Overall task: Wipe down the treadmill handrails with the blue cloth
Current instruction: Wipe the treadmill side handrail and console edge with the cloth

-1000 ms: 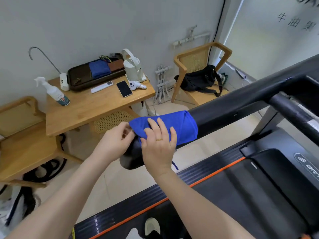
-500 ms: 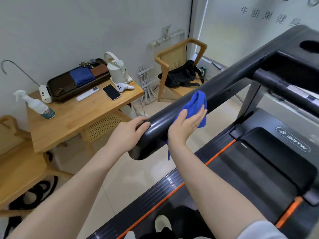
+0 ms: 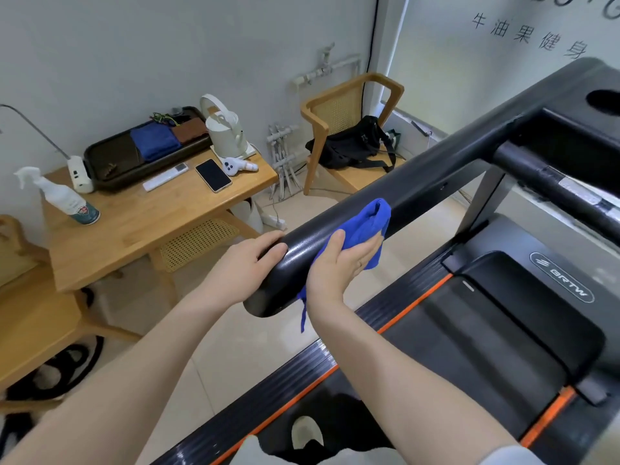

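Note:
The black treadmill handrail (image 3: 436, 176) runs from the lower middle up to the console at the top right. My left hand (image 3: 243, 266) rests on its near end, fingers curled over the top. My right hand (image 3: 339, 263) presses the blue cloth (image 3: 369, 223) flat against the rail's near side, just beyond my left hand. The cloth wraps up over the rail, and a thin strand of it hangs below my wrist. A second, inner bar (image 3: 553, 186) crosses at the right.
The treadmill belt (image 3: 469, 347) with orange edge strips lies below. To the left stands a wooden table (image 3: 141, 223) with a spray bottle (image 3: 63, 199), phone, kettle and a tray holding another blue cloth. A wooden chair (image 3: 349, 129) with a black bag stands by the wall.
My right hand went from gripping the cloth over the rail's end to pressing it flat on the side, farther up the rail. My left hand settled on the bare end.

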`<state>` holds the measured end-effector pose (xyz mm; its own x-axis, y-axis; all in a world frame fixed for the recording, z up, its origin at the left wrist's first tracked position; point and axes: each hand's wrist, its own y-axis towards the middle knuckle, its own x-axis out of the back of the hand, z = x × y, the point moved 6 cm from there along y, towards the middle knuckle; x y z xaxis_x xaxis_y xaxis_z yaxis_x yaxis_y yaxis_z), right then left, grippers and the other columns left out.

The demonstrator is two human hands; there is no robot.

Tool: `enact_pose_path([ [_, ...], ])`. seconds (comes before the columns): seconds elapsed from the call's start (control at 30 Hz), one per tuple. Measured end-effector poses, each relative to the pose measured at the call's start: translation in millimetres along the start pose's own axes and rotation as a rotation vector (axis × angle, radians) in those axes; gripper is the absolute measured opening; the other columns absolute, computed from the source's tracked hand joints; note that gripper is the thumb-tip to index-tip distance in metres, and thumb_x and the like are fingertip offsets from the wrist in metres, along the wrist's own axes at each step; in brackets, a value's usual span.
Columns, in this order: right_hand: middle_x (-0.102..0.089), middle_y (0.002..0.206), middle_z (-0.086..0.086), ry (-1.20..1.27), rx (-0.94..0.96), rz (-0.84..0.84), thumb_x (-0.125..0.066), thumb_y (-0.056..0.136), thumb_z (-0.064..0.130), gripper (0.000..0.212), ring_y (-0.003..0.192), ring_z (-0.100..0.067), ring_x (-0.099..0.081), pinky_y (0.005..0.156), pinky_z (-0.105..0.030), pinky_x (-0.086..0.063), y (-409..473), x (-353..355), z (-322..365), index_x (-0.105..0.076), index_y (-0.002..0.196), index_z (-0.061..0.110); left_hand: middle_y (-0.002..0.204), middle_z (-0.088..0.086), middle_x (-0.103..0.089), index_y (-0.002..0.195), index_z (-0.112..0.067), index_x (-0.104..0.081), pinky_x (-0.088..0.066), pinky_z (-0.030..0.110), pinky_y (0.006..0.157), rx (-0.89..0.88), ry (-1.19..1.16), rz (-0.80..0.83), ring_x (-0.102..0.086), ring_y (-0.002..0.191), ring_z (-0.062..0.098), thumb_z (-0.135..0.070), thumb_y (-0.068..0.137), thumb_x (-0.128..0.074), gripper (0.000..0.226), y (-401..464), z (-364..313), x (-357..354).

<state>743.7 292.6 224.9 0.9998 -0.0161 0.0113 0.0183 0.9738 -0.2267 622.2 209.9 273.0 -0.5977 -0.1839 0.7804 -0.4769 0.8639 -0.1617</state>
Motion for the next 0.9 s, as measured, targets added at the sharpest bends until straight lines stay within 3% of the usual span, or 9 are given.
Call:
enact_pose_path([
  [0.2, -0.022, 0.155, 0.002, 0.046, 0.035, -0.206, -0.033, 0.097, 0.025, 0.055, 0.141, -0.018, -0.019, 0.115, -0.041, -0.021, 78, 23, 21, -0.014, 0.149, 0.021, 0.132, -0.004, -0.053, 0.132, -0.055, -0.032, -0.032, 0.026, 0.093, 0.018, -0.031, 0.074, -0.045, 0.121, 0.014, -0.046, 0.095, -0.033, 0.038, 6, 11, -4],
  [0.43, -0.025, 0.154, -0.001, -0.02, 0.073, -0.237, -0.029, 0.097, 0.028, 0.055, 0.14, -0.021, -0.026, 0.114, -0.04, -0.024, 211, 65, 70, -0.016, 0.149, 0.019, 0.115, -0.017, -0.053, 0.126, -0.044, -0.048, -0.033, 0.025, 0.085, 0.068, 0.025, 0.063, -0.046, 0.103, 0.005, -0.036, 0.097, -0.036, 0.033, 17, -6, -1],
  [0.53, -0.018, 0.156, -0.002, 0.003, 0.063, -0.227, -0.03, 0.1, 0.026, 0.054, 0.143, -0.019, -0.017, 0.116, -0.033, -0.017, 198, 63, 70, -0.013, 0.149, 0.015, 0.114, -0.008, -0.056, 0.126, -0.038, -0.052, -0.036, 0.027, 0.086, 0.052, 0.1, 0.029, -0.048, 0.105, 0.011, -0.039, 0.095, -0.037, 0.034, 28, -17, 0],
  [0.67, -0.015, 0.157, -0.002, 0.001, 0.061, -0.187, -0.035, 0.097, 0.022, 0.056, 0.143, -0.019, -0.014, 0.116, -0.035, -0.017, 156, 52, 58, -0.014, 0.149, 0.015, 0.125, -0.006, -0.054, 0.133, -0.035, -0.045, -0.039, 0.029, 0.092, -0.028, 0.146, 0.031, -0.049, 0.113, 0.013, -0.046, 0.093, -0.036, 0.043, 49, -46, -12],
  [0.9, 0.011, 0.157, 0.01, -0.072, 0.039, 0.087, -0.038, 0.097, 0.027, 0.065, 0.144, -0.009, 0.004, 0.116, -0.033, -0.006, 91, 31, 34, 0.001, 0.149, 0.028, 0.136, -0.003, -0.051, 0.139, -0.033, -0.036, -0.041, 0.036, 0.1, -0.185, 0.168, 0.012, -0.047, 0.123, 0.016, -0.039, 0.094, -0.042, 0.045, 92, -106, -31],
])
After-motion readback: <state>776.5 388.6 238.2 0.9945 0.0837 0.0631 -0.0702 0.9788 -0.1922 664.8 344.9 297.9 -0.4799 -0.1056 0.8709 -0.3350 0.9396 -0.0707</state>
